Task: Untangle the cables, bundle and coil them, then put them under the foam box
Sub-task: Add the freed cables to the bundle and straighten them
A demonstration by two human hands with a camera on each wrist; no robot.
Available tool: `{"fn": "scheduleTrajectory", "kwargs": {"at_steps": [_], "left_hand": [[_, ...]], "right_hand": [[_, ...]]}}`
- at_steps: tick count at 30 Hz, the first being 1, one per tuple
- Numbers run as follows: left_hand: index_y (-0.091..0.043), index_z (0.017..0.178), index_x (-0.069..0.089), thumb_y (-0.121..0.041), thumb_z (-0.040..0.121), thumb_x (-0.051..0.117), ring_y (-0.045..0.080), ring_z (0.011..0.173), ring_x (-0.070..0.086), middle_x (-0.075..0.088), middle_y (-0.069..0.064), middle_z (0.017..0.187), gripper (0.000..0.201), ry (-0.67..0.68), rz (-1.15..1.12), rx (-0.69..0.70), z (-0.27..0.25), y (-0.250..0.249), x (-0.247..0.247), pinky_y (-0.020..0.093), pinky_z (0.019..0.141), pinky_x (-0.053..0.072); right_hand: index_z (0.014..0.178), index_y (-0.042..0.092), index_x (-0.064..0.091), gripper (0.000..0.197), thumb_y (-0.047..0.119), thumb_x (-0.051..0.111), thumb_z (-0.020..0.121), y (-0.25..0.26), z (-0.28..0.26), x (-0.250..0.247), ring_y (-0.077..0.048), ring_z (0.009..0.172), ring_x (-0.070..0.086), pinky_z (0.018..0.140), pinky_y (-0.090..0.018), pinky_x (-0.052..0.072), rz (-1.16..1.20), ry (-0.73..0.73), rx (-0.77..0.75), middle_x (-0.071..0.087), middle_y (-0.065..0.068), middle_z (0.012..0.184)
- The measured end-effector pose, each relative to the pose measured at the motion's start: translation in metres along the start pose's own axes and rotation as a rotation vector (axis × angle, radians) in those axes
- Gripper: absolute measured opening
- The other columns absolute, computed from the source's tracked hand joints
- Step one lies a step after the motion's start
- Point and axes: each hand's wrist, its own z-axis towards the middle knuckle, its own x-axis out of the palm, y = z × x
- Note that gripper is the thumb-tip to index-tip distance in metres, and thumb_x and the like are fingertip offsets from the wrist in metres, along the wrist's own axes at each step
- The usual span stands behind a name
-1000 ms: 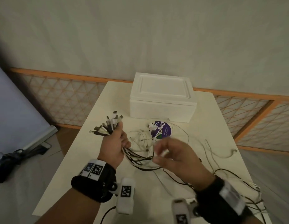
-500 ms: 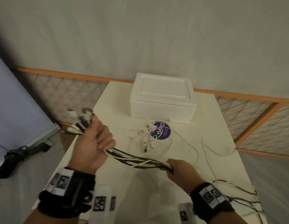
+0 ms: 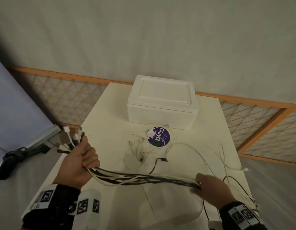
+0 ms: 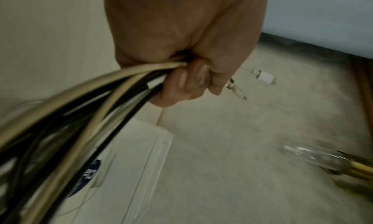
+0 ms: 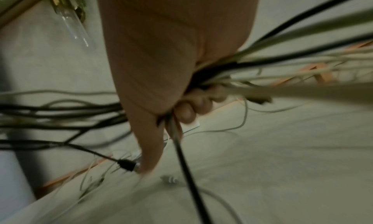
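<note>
Left hand [image 3: 79, 161] raised over the table's [image 3: 107, 113] left edge, fingers [image 4: 191, 82] curled tight round a bundle [image 3: 144, 179] of black and white cables. Plugs [image 3: 72, 138] fanned out above the fist, past the thumb. Bundle stretched level across the near part of the table to the right hand [image 3: 212, 188], likewise closed round it, fingers [image 5: 189, 109] wrapped over the strands. Beyond the right hand, loose ends trailing toward the table's right edge and over it. More thin white cables [image 3: 140, 151] lying slack in a small tangle at mid-table, one black plug [image 3: 163, 159] among them, not held by either hand. Round purple sticker [image 3: 160, 138] just beside that tangle, partly under a white loop. Foam box [image 3: 162, 105], lid on, standing at the far end of the table just behind the sticker, well apart from both hands. Nothing visibly tucked beneath it. Both wrist views blurred.
</note>
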Motion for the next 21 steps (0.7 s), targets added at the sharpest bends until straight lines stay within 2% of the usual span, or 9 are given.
{"fn": "scheduleTrajectory", "kwargs": {"at_steps": [2, 5, 7, 8, 10, 12, 16, 18, 21], "left_hand": [[-0.019, 0.044, 0.037, -0.035, 0.062, 0.085, 0.006, 0.044, 0.005, 0.019, -0.008, 0.042, 0.054, -0.062, -0.002, -0.105, 0.001, 0.015, -0.009, 0.017, 0.031, 0.02], [-0.018, 0.041, 0.037, -0.035, 0.093, 0.048, 0.006, 0.03, 0.013, 0.02, -0.007, 0.04, 0.056, -0.171, -0.004, -0.186, 0.005, 0.031, -0.025, 0.015, 0.03, 0.019], [-0.018, 0.041, 0.036, -0.034, 0.091, 0.048, 0.005, 0.026, 0.021, 0.022, -0.006, 0.039, 0.053, -0.189, 0.002, -0.229, 0.005, 0.038, -0.03, 0.014, 0.03, 0.019], [-0.018, 0.043, 0.036, -0.034, 0.089, 0.05, 0.005, 0.026, 0.022, 0.022, -0.006, 0.039, 0.051, -0.196, 0.003, -0.25, 0.005, 0.043, -0.034, 0.014, 0.03, 0.019], [-0.018, 0.046, 0.034, -0.032, 0.088, 0.052, 0.006, 0.027, 0.021, 0.021, -0.006, 0.041, 0.048, -0.213, 0.016, -0.274, 0.005, 0.049, -0.036, 0.014, 0.031, 0.018], [-0.019, 0.048, 0.033, -0.031, 0.086, 0.054, 0.006, 0.028, 0.02, 0.021, -0.006, 0.042, 0.046, -0.222, 0.026, -0.285, 0.007, 0.056, -0.035, 0.014, 0.032, 0.018], [-0.019, 0.053, 0.031, -0.03, 0.091, 0.054, 0.007, 0.03, 0.019, 0.019, -0.005, 0.046, 0.046, -0.254, 0.096, -0.325, 0.021, 0.066, -0.035, 0.016, 0.033, 0.017], [-0.02, 0.056, 0.03, -0.03, 0.09, 0.056, 0.007, 0.032, 0.018, 0.018, -0.005, 0.049, 0.044, -0.268, 0.141, -0.33, 0.027, 0.069, -0.033, 0.017, 0.034, 0.016], [-0.02, 0.057, 0.031, -0.028, 0.094, 0.054, 0.008, 0.033, 0.018, 0.019, -0.004, 0.05, 0.044, -0.281, 0.18, -0.322, 0.031, 0.073, -0.03, 0.019, 0.033, 0.018]], "right_hand": [[0.104, 0.027, 0.049, 0.076, 0.081, 0.064, 0.053, -0.003, 0.001, 0.0, -0.016, 0.097, 0.058, 0.079, -0.03, 0.047, 0.066, 0.294, -0.012, 0.057, 0.005, 0.103], [0.132, 0.027, 0.037, 0.085, 0.064, 0.073, 0.064, -0.014, 0.004, -0.011, -0.015, 0.088, 0.066, 0.069, -0.028, 0.052, 0.498, 0.525, 0.161, 0.055, 0.003, 0.115], [0.141, 0.025, 0.028, 0.088, 0.062, 0.068, 0.072, -0.017, 0.01, -0.016, -0.013, 0.077, 0.068, 0.065, -0.029, 0.055, 0.643, 0.392, 0.246, 0.054, 0.003, 0.115], [0.136, 0.021, 0.035, 0.08, 0.064, 0.064, 0.075, -0.014, 0.015, -0.017, -0.013, 0.077, 0.067, 0.068, -0.03, 0.055, 0.574, 0.252, 0.247, 0.056, 0.002, 0.11], [0.106, 0.022, 0.053, 0.044, 0.057, 0.06, 0.081, 0.003, 0.027, -0.023, -0.015, 0.081, 0.062, 0.074, -0.032, 0.052, 0.391, -0.078, 0.16, 0.06, 0.005, 0.089], [0.086, 0.021, 0.054, 0.023, 0.044, 0.056, 0.089, 0.04, 0.04, -0.036, -0.018, 0.08, 0.058, 0.071, -0.03, 0.047, 0.309, -0.248, -0.06, 0.058, 0.005, 0.079], [0.1, 0.018, 0.063, 0.019, 0.03, 0.05, 0.094, 0.131, 0.073, -0.044, -0.02, 0.095, 0.056, 0.081, -0.031, 0.045, 0.163, -0.157, -0.509, 0.06, -0.001, 0.101], [0.114, 0.016, 0.06, 0.025, 0.026, 0.05, 0.093, 0.159, 0.09, -0.031, -0.026, 0.108, 0.052, 0.09, -0.039, 0.044, -0.005, -0.058, -0.598, 0.057, -0.007, 0.115], [0.122, 0.01, 0.051, 0.031, 0.023, 0.048, 0.094, 0.173, 0.106, -0.01, -0.032, 0.114, 0.047, 0.09, -0.045, 0.04, -0.234, 0.002, -0.613, 0.05, -0.012, 0.123]]}}
